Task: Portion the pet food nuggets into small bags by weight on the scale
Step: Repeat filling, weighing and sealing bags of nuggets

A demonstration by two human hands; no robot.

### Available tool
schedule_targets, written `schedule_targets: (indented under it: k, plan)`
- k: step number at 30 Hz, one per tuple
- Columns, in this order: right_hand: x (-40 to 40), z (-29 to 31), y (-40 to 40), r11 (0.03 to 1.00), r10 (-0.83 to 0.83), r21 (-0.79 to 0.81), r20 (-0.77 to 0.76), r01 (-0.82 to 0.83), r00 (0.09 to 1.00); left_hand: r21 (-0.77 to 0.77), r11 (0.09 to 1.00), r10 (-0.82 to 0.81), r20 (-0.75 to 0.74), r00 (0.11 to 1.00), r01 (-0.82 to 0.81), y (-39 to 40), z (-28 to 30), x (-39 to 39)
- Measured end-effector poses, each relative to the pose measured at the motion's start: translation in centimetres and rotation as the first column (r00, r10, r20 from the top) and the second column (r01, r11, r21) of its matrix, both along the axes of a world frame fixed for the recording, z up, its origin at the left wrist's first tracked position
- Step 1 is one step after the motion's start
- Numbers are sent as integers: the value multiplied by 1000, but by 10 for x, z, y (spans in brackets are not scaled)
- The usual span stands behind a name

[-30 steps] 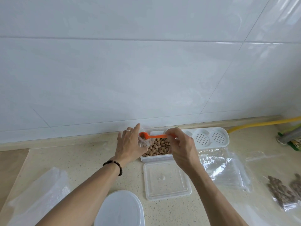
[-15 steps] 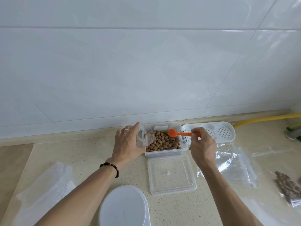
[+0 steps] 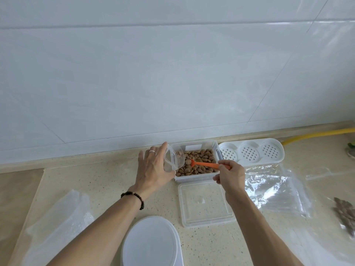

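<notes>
A clear plastic tub of brown pet food nuggets stands by the wall. My left hand holds a small clear zip bag open at the tub's left edge; a few nuggets show inside it. My right hand grips the handle of an orange spoon, whose bowl dips into the nuggets. The white round scale sits at the near edge, below my arms.
The tub's clear lid lies in front of it. A white perforated tray is to the right, with empty clear bags below it. Filled bags lie far right, a plastic sheet left, a yellow hose behind.
The spoon moved from the bag's mouth to the right and down into the tub's nuggets. The left hand keeps the bag in place.
</notes>
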State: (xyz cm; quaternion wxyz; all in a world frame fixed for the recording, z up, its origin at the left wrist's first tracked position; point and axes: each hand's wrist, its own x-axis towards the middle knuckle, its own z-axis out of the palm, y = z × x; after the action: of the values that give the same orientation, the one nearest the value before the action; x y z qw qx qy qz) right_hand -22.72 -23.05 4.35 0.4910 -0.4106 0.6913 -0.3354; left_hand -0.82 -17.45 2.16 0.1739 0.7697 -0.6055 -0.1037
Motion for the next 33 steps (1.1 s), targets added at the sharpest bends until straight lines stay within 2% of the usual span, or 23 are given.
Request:
schedule_targets:
  k: [7,12,14,16,19,22,24,26,30,33]
  plan:
    - [-18,16,1,993,-116,23,147,113,982,37,999,10,82,997,-13,-9,16,-9]
    - [-22,44,-3,992,-77,-85,207,97,975,78,997,1,86,996,-8,-18,27,-15]
    - [-15,55,-3,984,11,-179,147,16,989,83,997,3,57,998,-8,-20,30,-17]
    - [-6,63,0,946,154,-290,5,-146,988,94,995,14,18,1000,-16,-21,32,-18]
    - [8,69,9,805,358,-415,-230,-424,905,101,995,26,-44,999,-21,-21,32,-18]
    - [13,71,13,650,372,-519,-421,-556,827,82,996,55,-127,990,-45,-19,31,-14]
    - [12,74,15,631,325,-560,-437,-536,839,76,995,84,-174,981,-72,-16,32,-12]
    - [11,78,17,684,291,-562,-375,-466,880,53,994,103,-199,975,-94,-13,33,-10]
    - [7,88,22,886,129,-446,-27,-127,991,-11,995,96,-214,972,-101,-6,42,-11]
    - [-1,94,32,945,-26,-310,231,99,973,-51,994,87,-200,976,-100,6,53,-14]
